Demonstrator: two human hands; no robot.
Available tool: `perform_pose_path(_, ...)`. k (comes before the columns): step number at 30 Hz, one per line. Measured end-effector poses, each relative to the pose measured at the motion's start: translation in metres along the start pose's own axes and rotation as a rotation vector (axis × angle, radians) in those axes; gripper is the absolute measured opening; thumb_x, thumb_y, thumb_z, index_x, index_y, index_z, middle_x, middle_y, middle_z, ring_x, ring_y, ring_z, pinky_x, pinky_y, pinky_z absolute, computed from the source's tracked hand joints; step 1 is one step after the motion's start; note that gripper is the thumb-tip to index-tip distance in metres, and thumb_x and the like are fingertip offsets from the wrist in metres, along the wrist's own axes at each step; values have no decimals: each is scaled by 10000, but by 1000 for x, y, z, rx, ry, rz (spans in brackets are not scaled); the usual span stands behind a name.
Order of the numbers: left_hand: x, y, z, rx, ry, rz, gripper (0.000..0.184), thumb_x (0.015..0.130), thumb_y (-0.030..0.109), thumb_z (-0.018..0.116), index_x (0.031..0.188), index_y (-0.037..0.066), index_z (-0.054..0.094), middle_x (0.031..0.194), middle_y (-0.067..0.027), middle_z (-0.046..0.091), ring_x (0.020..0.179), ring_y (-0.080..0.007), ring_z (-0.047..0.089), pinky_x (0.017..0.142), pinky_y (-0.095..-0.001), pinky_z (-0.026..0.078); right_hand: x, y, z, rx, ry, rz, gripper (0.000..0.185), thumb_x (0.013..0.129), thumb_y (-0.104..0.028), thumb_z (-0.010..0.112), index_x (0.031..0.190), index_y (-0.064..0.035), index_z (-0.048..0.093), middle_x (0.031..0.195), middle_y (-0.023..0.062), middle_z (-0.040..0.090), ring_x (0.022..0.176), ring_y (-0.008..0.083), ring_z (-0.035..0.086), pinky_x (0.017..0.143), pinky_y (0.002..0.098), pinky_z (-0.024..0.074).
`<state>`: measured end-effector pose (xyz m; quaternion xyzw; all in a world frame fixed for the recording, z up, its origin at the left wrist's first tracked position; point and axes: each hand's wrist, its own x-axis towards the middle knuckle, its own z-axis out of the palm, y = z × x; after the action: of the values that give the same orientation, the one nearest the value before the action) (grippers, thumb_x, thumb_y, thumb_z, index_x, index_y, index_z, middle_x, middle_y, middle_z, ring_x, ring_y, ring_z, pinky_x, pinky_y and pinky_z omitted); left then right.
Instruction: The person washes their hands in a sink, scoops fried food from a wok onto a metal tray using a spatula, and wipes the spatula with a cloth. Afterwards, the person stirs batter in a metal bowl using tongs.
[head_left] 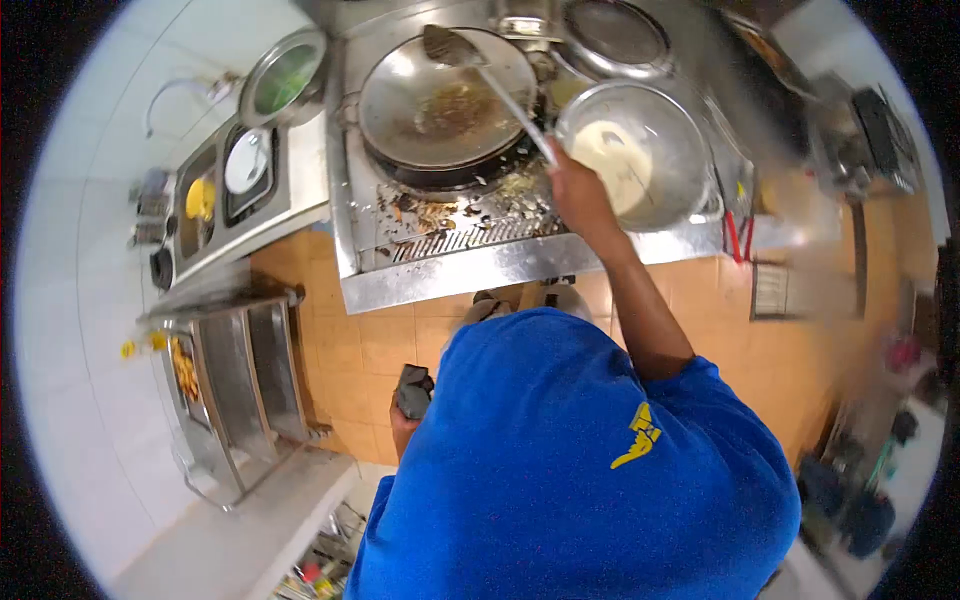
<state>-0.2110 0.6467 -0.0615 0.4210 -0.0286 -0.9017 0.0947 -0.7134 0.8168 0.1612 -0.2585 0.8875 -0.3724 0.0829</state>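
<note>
My right hand (580, 190) is closed round the handle of a long metal ladle (510, 103). The ladle's dark head rests over the upper rim of a wide wok (390, 95), which has brown residue at its middle. Just right of this hand, a large metal bowl (688, 150) contains a pale liquid. Low at my left side, my left hand (403, 425) is wrapped round a dark grey cloth (413, 392), partly hidden by my body.
Food scraps litter the steel stove top (440, 268) in front of the wok. A pot with green contents (283, 85) stands upper left, beside a sink (200, 205). Red-handled tongs (738, 238) hang over the right front edge. A metal trolley (235, 385) stands at left.
</note>
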Motion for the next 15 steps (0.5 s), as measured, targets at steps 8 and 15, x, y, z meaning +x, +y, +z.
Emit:
perform_pose_path(8, -23, 127, 10, 201, -193, 298, 368, 852, 405, 404, 1031, 112, 539, 943, -51, 600, 776, -213, 575, 637, -363, 485, -46, -6, 44, 246, -5, 77, 320, 863, -196, 447, 1133, -25, 465, 766, 106, 594, 639, 171, 529, 584, 287, 426)
perform_pose_path(15, -64, 166, 179, 116, -226, 659, 493, 860, 387, 393, 1226, 56, 383, 1226, -104, 439, 1122, -276, 415, 945, -436, 319, -55, -86, 75, 959, -522, 259, 296, 843, -239, 508, 1057, -35, 526, 847, -26, 553, 682, 60, 409, 639, 206, 343)
